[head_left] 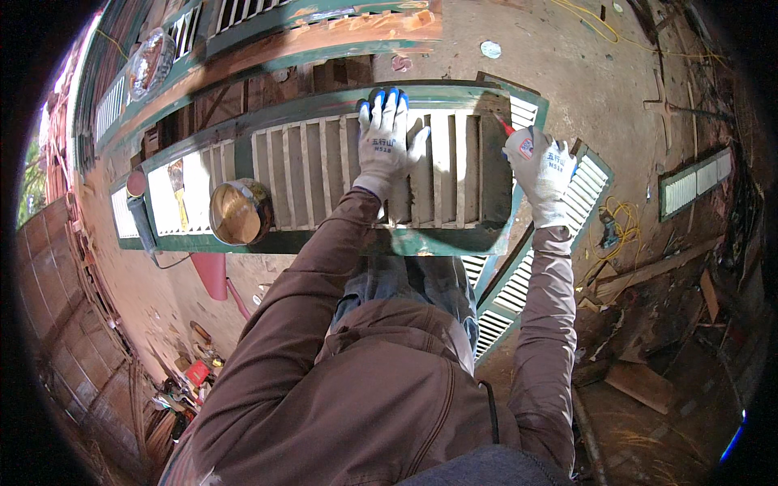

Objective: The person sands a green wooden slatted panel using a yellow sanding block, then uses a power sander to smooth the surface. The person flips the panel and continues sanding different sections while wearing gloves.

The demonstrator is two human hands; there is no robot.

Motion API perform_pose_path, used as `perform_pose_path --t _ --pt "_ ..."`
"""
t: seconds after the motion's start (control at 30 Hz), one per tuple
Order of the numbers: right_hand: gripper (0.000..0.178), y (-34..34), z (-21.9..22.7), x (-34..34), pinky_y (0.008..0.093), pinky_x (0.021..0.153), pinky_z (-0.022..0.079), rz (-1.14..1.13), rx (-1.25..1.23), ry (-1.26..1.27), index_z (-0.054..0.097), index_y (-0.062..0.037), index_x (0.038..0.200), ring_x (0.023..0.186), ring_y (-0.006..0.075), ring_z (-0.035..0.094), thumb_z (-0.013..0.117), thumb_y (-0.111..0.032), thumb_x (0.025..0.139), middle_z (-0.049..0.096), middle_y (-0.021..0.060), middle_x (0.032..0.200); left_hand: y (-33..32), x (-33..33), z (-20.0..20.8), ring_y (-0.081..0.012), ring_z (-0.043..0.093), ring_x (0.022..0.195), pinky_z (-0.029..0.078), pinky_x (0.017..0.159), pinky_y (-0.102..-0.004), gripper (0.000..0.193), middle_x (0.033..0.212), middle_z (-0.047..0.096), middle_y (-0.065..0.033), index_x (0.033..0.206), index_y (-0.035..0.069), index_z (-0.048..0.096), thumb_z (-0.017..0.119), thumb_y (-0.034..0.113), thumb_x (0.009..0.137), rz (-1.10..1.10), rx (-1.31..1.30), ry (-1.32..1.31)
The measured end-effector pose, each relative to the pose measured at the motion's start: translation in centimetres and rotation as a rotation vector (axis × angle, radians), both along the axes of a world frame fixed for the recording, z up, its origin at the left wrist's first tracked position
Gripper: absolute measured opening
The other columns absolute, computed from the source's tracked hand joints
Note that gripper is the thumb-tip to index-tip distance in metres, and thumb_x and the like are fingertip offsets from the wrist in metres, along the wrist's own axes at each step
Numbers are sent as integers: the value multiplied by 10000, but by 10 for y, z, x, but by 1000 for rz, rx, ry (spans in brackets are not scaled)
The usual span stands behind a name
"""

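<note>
While the left hand point(387, 144) lies flat, fingers spread, on a green-framed louvred shutter point(438, 241), the right hand point(540, 174) grips a red tool point(505, 125). Floor point(596, 89), yellow cord point(627, 223) right of it. Left of left hand: open can point(265, 202), tan paste point(243, 223) inside.

A brown jacket point(356, 405) with long, creased sleeves point(545, 308) carries a curved line of stitching on its front and a thin black cord point(492, 409). Beyond the jacket's sleeve ends are a whitish left glove point(383, 146) with blue fingertips point(391, 95) and a matching right glove point(541, 172) with a reddish emblem point(526, 149), both printed in dark characters. Past the jacket's hem show faded blue jeans point(357, 290).
</note>
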State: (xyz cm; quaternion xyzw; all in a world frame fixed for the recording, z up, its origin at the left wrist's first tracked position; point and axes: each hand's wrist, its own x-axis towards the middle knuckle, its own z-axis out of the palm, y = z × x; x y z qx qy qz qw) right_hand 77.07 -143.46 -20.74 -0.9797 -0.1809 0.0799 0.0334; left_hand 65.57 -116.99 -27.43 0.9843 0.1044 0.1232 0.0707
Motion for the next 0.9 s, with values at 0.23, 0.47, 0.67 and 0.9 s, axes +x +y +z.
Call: perform_pose_path --t 0.23,0.47,0.67,0.9 --pt "617 6 -2 7 535 990 421 21 -13 -63 660 -112 1288 1184 334 587 779 -507 830 685 123 1229 0 1 -1 -388 430 1422 179 1229 -584 760 1520 507 -208 1464 -30 521 620 504 932 7 -10 14" --pt "590 11 11 2 524 979 429 56 7 -31 665 -104 1256 1160 345 596 784 -490 825 690 123 1220 0 0 1 -388 419 1438 168 1230 -587 756 1530 492 -214 1480 -27 504 593 509 954 9 -9 33" --pt "570 8 6 6 514 963 440 -46 -9 -23 671 -131 1247 1149 354 596 786 -492 821 695 118 1213 0 1 -1 -394 408 1444 165 1230 -593 760 1537 483 -217 1482 -30 499 590 511 955 -2 -44 14" --pt "715 -13 -15 8 525 977 440 46 33 -116 654 -117 1334 1135 358 617 826 -518 768 703 131 1204 3 0 4 -416 380 1463 186 1226 -598 760 1552 464 -218 1475 -18 500 592 513 938 29 -98 10"
